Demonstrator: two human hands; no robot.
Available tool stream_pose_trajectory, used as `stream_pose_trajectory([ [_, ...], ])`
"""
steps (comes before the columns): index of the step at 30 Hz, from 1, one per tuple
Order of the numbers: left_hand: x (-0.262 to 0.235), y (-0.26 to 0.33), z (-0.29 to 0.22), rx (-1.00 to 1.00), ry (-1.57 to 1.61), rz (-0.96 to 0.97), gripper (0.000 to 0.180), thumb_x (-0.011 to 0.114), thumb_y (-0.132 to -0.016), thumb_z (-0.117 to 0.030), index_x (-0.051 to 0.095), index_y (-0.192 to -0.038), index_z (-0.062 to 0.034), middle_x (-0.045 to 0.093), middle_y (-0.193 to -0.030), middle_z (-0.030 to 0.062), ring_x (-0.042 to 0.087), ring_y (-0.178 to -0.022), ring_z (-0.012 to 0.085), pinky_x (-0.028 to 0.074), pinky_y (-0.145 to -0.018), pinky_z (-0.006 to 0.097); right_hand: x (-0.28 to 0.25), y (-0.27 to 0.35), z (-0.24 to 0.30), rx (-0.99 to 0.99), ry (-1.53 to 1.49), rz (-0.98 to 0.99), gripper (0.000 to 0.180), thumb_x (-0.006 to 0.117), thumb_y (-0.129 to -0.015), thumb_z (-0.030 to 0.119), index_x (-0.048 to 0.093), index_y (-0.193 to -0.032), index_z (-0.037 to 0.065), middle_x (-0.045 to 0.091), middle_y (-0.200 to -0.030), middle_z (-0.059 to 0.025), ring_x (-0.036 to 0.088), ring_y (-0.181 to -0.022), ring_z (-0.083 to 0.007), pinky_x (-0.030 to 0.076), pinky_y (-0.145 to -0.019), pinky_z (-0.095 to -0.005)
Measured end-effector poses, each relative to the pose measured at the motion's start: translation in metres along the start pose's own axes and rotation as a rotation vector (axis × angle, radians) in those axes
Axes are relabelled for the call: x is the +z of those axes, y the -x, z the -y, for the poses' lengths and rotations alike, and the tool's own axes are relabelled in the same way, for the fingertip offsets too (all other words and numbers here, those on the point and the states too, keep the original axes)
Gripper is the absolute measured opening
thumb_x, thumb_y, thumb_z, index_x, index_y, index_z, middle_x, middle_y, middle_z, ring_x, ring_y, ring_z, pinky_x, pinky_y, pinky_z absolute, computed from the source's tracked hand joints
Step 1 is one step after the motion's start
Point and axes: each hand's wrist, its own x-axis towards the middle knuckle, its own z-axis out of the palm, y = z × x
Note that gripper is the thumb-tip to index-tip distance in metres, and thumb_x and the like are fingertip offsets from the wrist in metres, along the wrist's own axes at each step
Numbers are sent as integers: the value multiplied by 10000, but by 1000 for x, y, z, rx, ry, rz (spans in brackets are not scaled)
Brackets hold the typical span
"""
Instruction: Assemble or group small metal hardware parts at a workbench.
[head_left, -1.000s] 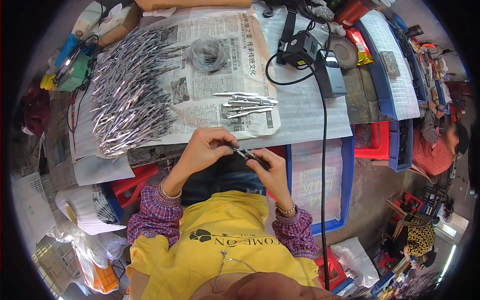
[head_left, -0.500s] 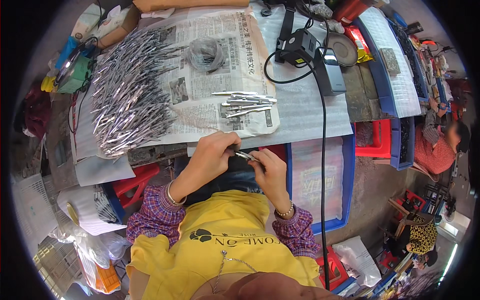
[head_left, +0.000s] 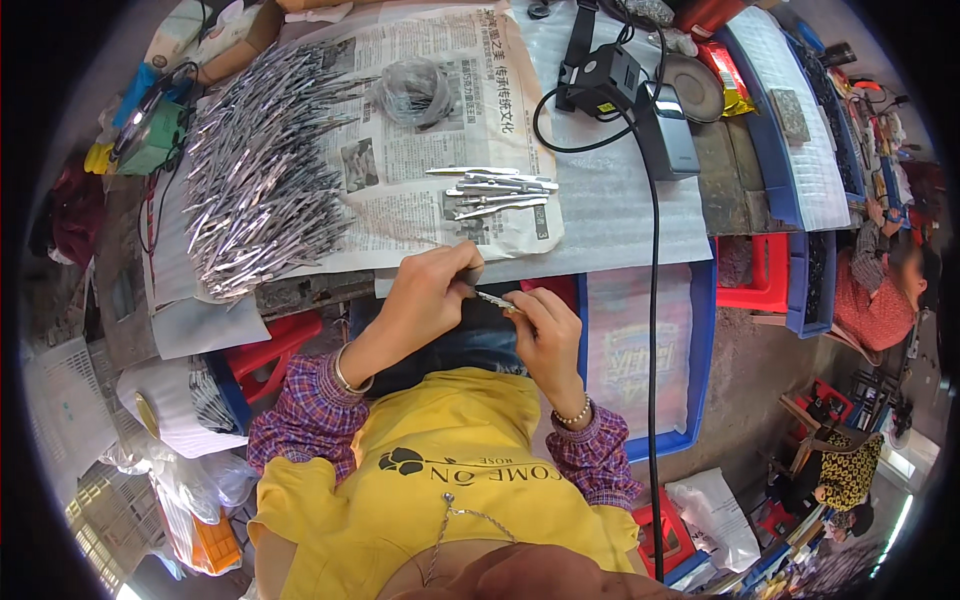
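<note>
Step in hand: both hands meet just below the bench (head_left: 640, 215) edge and work one small silvery metal piece (head_left: 494, 298) between them; it looks like fitting or checking a single part, one at a time.

Left hand (head_left: 425, 300): fingers curled narrow and pinched on the dark near end of the metal piece, wrist bent inward, a bangle on the forearm.

Right hand (head_left: 545, 330): fingers closed narrow on the other end of the same piece, thumb side up; a bead bracelet sits at the wrist.

Metal piece: held in the air over the lap, touching both hands, clear of the bench and tilted down toward the right hand. Its exact shape is too small to tell.

Big heap (head_left: 255, 175): a great many like silvery pieces lie piled on the newspaper (head_left: 430, 165) at the left of the bench, well apart from the hands.

Small group (head_left: 490, 190): a handful of the same pieces lies in a loose row on the newspaper, near the bench edge and just above the hands.

Other things: a clear plastic bag (head_left: 415, 90) lies crumpled on the newspaper; a black device (head_left: 610, 80) with a cable (head_left: 655, 330) stands at the right of the bench.

Next move, as a judgement: the piece most likely needs setting down with the small group, which calls for a short reach up by one hand and an easy release, laid flat so it does not roll off the edge.
</note>
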Motion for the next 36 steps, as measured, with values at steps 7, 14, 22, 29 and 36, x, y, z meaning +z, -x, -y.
stream_pose_trajectory([
  [7, 3, -1, -6, 64, -90, 6, 208, 566, -619, 111, 485, -763, -13, 510, -643, 130, 538, -587, 274, 408, -528, 328, -2, 1, -4, -36, 23, 0, 187, 640, -676, -14, 599, -852, 32, 527, -695, -94, 532, -610, -271, 414, -518, -350],
  [14, 9, -1, -10, 155, -137, -14, 196, 576, -651, 90, 530, -811, -14, 550, -697, 129, 577, -629, 276, 436, -552, 325, -2, 2, -6, 177, -187, 5, 149, 640, -691, -27, 620, -834, 12, 529, -655, -92, 526, -544, -213, 404, -510, -292],
  [22, -19, -8, 3, -226, 215, 112, 115, 602, -746, 10, 631, -857, 19, 619, -730, 25, 546, -659, 33, 426, -570, 182, -6, 2, -11, 300, -326, -1, 123, 659, -719, 1, 638, -840, -1, 544, -644, -69, 512, -551, -128, 385, -514, -250],
  [29, -12, -7, 13, -178, 243, 163, 69, 582, -726, -3, 607, -788, 14, 539, -610, -12, 470, -532, 18, 361, -476, 171, -2, 3, -8, 307, -367, 33, 127, 661, -712, 2, 640, -837, -9, 544, -643, -61, 489, -538, -115, 361, -496, -235],
  [36, 2, 2, 3, -189, 196, 134, 70, 556, -723, -11, 585, -779, 17, 528, -586, 17, 440, -494, 46, 348, -458, 198, 0, 4, -11, 348, -428, 59, 147, 651, -701, -21, 649, -848, -16, 551, -651, -45, 471, -548, -76, 350, -499, -218],
])
